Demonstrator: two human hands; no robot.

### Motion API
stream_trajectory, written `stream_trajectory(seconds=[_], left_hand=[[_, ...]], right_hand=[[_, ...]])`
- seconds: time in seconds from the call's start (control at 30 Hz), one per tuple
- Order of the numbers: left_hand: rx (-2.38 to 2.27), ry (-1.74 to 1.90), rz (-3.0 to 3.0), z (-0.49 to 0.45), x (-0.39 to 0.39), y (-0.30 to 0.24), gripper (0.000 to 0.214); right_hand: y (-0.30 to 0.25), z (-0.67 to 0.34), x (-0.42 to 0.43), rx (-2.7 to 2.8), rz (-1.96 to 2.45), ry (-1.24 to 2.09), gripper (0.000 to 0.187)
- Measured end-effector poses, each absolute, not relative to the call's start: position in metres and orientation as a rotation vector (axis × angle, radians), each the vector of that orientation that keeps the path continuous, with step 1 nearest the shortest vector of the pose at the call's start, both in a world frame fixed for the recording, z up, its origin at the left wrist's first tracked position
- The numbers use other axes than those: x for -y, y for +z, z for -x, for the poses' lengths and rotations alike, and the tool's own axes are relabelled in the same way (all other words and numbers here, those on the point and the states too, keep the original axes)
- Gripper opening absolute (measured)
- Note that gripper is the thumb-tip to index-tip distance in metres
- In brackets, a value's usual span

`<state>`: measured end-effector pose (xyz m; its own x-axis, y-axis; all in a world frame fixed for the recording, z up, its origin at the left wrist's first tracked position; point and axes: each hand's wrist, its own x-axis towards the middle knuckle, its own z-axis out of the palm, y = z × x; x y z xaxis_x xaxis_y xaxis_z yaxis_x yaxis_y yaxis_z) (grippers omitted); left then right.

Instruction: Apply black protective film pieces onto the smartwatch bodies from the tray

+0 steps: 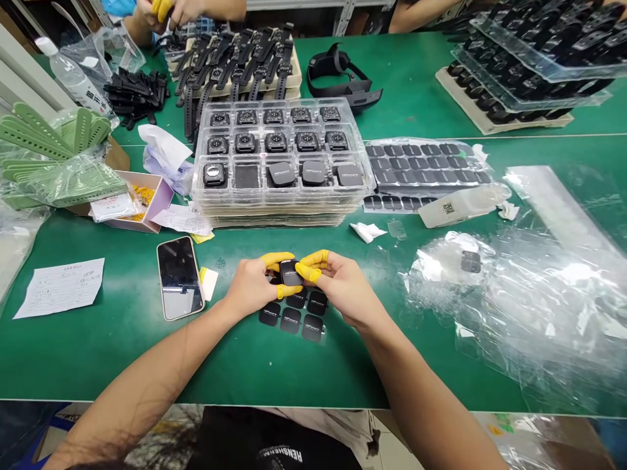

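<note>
Between my two hands is a black square smartwatch case [290,274] without a strap, its face showing white lettering. My left hand [249,282], with yellow finger cots, is closed on its left side, thumb at the lower edge and fingers at the top. My right hand [340,281], also in yellow finger cots, pinches at its right edge; the fingertips partly cover that corner. Just below lies a sheet of black square screen films [290,320] with the same lettering, its upper part hidden by my hands.
Ahead stands a stack of clear trays [284,202] with watch cases in compartments. A phone [181,277] and a paper slip [59,287] lie left. Clear plastic films [553,313] spread right. More film sheets [426,163], strapped watches [240,62] and a co-worker's hands [169,10] are farther back.
</note>
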<state>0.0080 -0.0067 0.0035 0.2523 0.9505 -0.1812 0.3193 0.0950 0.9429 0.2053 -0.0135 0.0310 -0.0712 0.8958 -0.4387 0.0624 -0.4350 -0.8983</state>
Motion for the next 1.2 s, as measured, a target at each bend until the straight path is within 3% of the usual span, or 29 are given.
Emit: stream_trajectory(seconds=[1.2], left_hand=[[-1.265,0.757,-1.458,-0.0091,0.0074,0.0063,0.056]], right_hand=[[0.0294,-0.1985,0.0141,0.925,1.525,1.581,0.053]])
